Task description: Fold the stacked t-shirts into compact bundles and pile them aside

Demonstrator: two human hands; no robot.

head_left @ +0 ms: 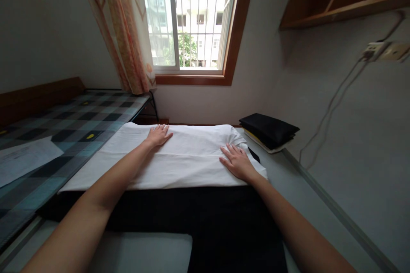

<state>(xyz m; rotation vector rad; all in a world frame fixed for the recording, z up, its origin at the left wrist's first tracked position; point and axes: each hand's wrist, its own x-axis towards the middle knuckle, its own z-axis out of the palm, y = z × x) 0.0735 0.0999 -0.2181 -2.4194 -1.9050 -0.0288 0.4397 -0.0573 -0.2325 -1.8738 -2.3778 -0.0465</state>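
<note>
A white cloth point(188, 168) lies spread over a larger black cloth point(205, 213) on the pale table. A crease runs across it from side to side. My left hand point(158, 135) rests flat on its far part, left of the middle, fingers spread. Palm down, my right hand point(237, 162) lies near the right end of the white cloth, its fingers apart. Small wrinkles show in the fabric just beyond that hand. Neither hand grips anything. The black cloth shows along the near edge and reaches toward me at the right.
A stack of folded dark cloths point(269, 130) sits at the table's back right, against the wall. To the left is a bed with a checked cover point(105, 108) and a paper sheet point(28, 158). A curtain point(121, 30) hangs by the window; cables point(333, 102) run down the right wall.
</note>
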